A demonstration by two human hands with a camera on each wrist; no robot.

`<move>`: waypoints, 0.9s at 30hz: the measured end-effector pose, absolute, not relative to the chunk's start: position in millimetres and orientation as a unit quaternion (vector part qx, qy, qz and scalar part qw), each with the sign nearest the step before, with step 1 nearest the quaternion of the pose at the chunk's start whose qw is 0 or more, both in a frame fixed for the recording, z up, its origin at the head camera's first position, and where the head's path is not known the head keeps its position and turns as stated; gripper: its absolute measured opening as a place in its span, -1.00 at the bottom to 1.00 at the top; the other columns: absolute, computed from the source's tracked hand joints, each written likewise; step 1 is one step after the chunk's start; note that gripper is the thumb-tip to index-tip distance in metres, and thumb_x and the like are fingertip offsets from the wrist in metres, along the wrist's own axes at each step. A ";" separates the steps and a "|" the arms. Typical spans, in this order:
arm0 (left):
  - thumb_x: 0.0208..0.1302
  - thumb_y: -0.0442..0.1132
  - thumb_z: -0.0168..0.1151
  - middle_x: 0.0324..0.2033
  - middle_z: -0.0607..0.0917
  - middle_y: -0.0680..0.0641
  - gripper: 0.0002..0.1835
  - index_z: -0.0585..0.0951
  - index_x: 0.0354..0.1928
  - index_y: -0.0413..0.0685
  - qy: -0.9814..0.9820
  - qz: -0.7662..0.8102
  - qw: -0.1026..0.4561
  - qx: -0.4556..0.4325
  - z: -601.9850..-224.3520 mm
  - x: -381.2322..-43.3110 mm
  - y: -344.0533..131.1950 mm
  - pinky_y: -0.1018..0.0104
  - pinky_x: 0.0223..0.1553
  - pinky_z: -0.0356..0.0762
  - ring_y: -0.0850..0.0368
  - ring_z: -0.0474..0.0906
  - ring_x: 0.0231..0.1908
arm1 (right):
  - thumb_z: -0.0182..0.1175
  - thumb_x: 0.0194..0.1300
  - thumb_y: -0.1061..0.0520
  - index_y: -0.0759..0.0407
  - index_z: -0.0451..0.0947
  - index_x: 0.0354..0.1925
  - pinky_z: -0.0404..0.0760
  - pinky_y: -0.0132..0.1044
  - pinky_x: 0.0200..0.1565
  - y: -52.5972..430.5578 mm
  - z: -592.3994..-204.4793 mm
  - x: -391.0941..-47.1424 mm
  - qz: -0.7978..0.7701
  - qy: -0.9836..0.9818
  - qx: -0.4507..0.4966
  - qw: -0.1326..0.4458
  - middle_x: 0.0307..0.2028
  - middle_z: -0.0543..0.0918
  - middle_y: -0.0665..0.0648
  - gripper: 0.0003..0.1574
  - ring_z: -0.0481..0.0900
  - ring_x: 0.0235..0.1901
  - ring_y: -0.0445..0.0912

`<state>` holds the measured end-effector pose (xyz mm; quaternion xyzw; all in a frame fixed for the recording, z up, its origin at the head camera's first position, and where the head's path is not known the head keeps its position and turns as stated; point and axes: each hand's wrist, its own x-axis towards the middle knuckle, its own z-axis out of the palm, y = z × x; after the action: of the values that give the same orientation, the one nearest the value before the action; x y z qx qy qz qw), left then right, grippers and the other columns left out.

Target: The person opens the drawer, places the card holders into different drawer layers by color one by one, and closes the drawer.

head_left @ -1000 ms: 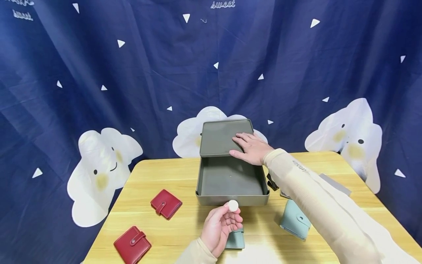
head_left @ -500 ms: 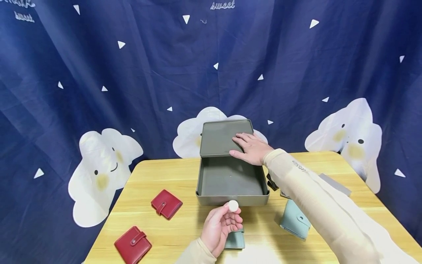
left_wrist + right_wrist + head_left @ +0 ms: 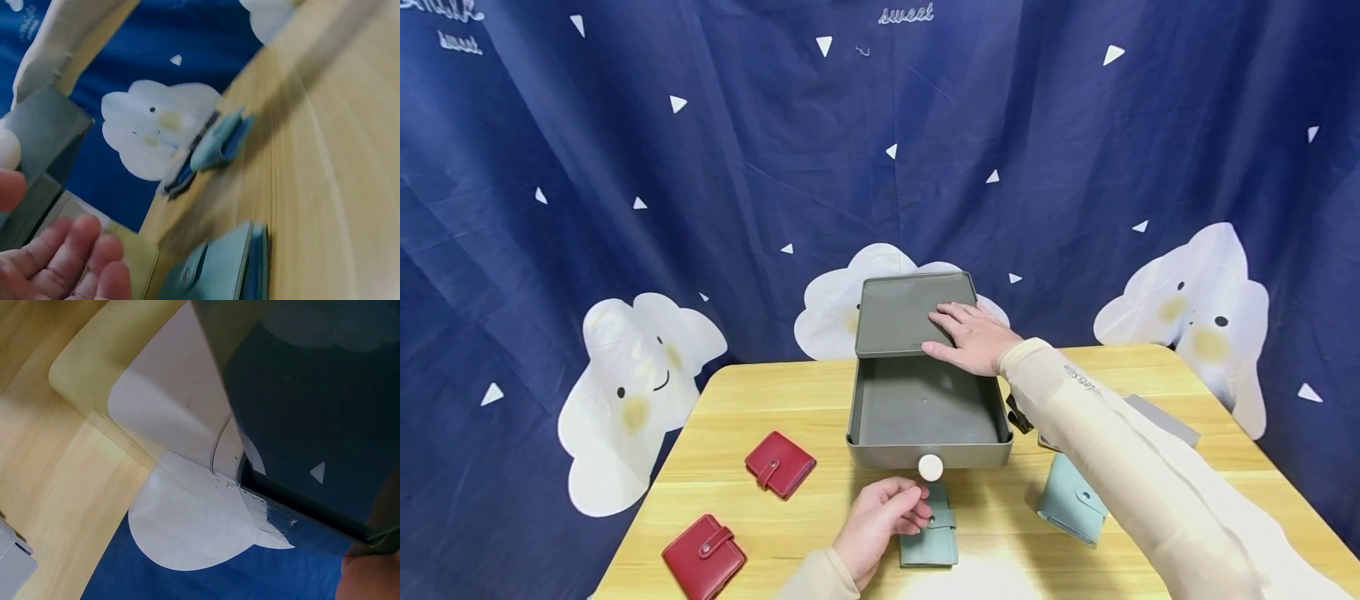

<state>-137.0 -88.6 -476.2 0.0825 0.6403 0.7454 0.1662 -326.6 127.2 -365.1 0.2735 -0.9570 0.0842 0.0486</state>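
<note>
A grey drawer box (image 3: 891,317) stands at the table's middle with its drawer (image 3: 880,456) pulled out toward me; nothing lies inside. On the drawer front is a round white knob (image 3: 930,467). Just below and left of that knob is my left hand (image 3: 880,521), fingers loosely curled around nothing; the left wrist view shows its fingers (image 3: 78,247) apart from the knob (image 3: 9,150). A light blue wallet (image 3: 928,550) with a snap strap lies beneath, partly covered by this hand. My right hand (image 3: 973,337) rests with spread fingers on the box top's right side.
Two red wallets (image 3: 780,464) (image 3: 703,557) lie on the wooden table (image 3: 790,392) at left. Right of the box are another light blue wallet (image 3: 1072,500), a grey flat item (image 3: 1161,419) and a small black object (image 3: 1018,415). A blue curtain (image 3: 760,167) hangs behind.
My left hand has let go of the white knob and moved slightly down and left, uncovering more of the light blue wallet. The right hand and the drawer have stayed put.
</note>
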 end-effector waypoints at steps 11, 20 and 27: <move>0.21 0.02 0.30 -0.27 0.66 -0.11 -0.49 0.59 0.02 -0.26 0.875 0.448 0.056 0.175 -485.2 -154.1 -112.6 0.27 -0.14 0.53 0.14 0.56 -0.31 | -0.26 0.34 -0.52 0.08 0.14 0.46 -0.08 0.07 0.39 126.8 -365.6 -326.3 0.084 -0.957 0.274 0.050 0.44 0.16 0.14 0.00 0.03 0.43 0.12; -0.18 0.45 0.36 0.26 0.44 -0.14 0.14 0.34 0.36 -0.17 0.949 0.183 0.021 0.255 -499.9 -164.2 -114.0 0.09 0.19 0.37 -0.06 0.33 0.26 | -0.23 0.35 -0.50 0.11 0.16 0.45 -0.06 0.08 0.38 126.6 -363.5 -326.2 0.083 -0.956 0.276 0.051 0.43 0.17 0.16 -0.01 0.05 0.42 0.13; -0.31 0.53 0.36 0.32 0.34 -0.21 0.30 0.29 0.36 -0.29 0.951 0.126 0.041 0.279 -508.5 -164.2 -110.3 0.02 0.28 0.24 -0.10 0.20 0.35 | -0.27 0.34 -0.52 0.11 0.16 0.45 -0.07 0.10 0.38 127.9 -365.2 -327.2 0.081 -0.955 0.279 0.057 0.43 0.17 0.17 0.01 0.05 0.42 0.15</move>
<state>-164.2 -110.3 -508.5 0.2793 0.9509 0.1265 0.0413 -327.2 127.9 -365.2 0.2787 -0.9553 0.0810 0.0572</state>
